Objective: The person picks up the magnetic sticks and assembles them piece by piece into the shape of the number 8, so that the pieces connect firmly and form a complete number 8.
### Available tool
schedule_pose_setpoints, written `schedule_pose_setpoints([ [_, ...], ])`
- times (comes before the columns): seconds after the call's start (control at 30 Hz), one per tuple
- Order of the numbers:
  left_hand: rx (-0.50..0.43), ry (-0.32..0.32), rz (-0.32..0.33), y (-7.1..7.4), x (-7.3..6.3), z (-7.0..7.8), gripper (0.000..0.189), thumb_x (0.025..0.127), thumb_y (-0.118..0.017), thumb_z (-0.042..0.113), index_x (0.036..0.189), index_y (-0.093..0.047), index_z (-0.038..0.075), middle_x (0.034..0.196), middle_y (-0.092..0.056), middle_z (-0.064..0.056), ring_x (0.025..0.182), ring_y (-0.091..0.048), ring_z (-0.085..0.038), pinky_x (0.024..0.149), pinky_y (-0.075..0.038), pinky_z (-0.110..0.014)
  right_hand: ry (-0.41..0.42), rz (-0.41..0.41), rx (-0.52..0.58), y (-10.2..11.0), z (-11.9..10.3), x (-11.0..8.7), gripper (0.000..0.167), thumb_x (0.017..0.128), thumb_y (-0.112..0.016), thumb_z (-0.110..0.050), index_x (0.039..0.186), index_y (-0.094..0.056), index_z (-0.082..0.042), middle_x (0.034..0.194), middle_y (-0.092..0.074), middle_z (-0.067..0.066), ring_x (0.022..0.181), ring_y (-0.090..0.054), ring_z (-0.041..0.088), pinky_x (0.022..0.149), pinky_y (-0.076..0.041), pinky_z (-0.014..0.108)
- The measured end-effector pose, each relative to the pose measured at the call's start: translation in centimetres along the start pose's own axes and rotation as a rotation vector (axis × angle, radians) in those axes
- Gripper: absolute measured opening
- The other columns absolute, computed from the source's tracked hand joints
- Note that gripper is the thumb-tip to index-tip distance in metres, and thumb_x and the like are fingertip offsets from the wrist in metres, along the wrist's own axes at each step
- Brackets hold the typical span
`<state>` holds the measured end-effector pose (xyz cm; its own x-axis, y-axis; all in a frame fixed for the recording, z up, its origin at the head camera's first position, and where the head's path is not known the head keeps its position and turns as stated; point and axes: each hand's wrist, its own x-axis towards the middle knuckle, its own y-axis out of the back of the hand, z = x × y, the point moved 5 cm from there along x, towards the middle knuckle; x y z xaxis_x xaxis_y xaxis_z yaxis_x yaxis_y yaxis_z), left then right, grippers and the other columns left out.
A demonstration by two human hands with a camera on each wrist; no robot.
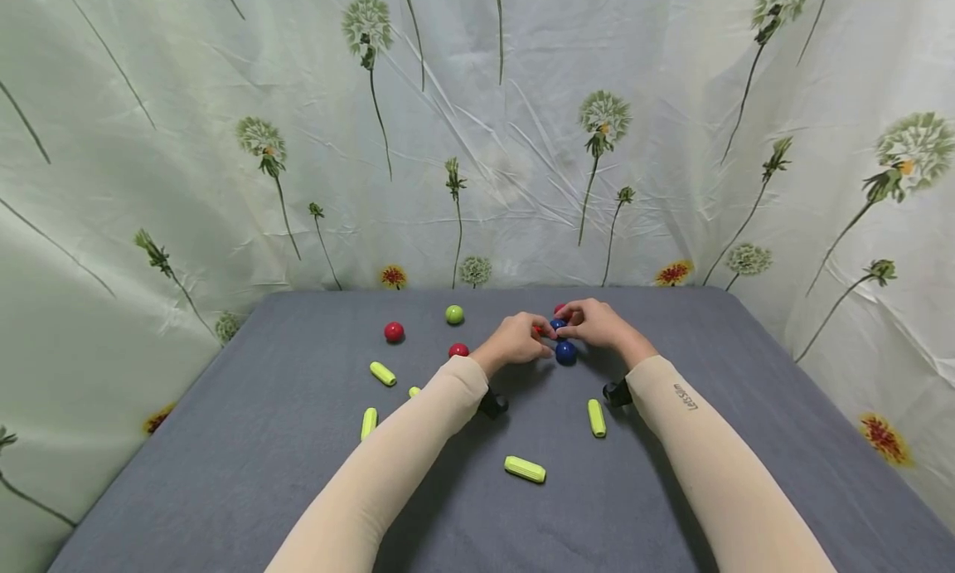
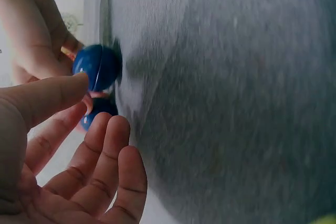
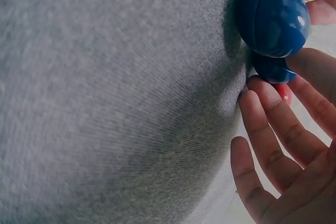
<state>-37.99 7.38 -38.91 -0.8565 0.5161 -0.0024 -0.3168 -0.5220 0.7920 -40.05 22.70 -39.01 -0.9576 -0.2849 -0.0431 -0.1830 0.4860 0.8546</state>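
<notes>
My right hand [image 1: 599, 324] is at the far side of the table, its thumb and fingertips around the rear blue ball [image 3: 273, 70]. Right in front of that one, the nearer blue ball [image 1: 565, 353] sits on the grey cloth. From the left reaches my left hand [image 1: 516, 339], fingers loosely bent, its thumb tip right at the nearer blue ball in the left wrist view. An orange-red patch [image 1: 536, 331] shows between the left fingers, its shape mostly hidden. Behind the rear blue ball, a red ball [image 3: 284, 93] shows partly past the right fingers.
Two more red balls [image 1: 394, 332] and a green ball [image 1: 454, 314] lie left of my hands. Several yellow-green ridged sticks [image 1: 525, 469] are scattered on the grey table [image 1: 246, 457], one partly behind my left forearm. A flowered curtain [image 1: 507, 142] hangs beyond the far edge.
</notes>
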Motion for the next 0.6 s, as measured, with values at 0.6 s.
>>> schedule_pose_setpoints([
  [0.6,-0.112,0.171,0.120,-1.5,-0.3,0.5,0.029,0.075,-0.077,0.039,0.096,-0.070,0.020,0.090,-0.067,0.003,0.077,-0.057,-0.012,0.063,-0.046,-0.024,-0.002,-0.002,0.016,0.1,0.2,-0.2,0.038,0.087,-0.066,-0.031,0.120,-0.061,-0.013,0.100,-0.069,0.010,0.085,-0.059,0.019,0.071,-0.045,0.028],
])
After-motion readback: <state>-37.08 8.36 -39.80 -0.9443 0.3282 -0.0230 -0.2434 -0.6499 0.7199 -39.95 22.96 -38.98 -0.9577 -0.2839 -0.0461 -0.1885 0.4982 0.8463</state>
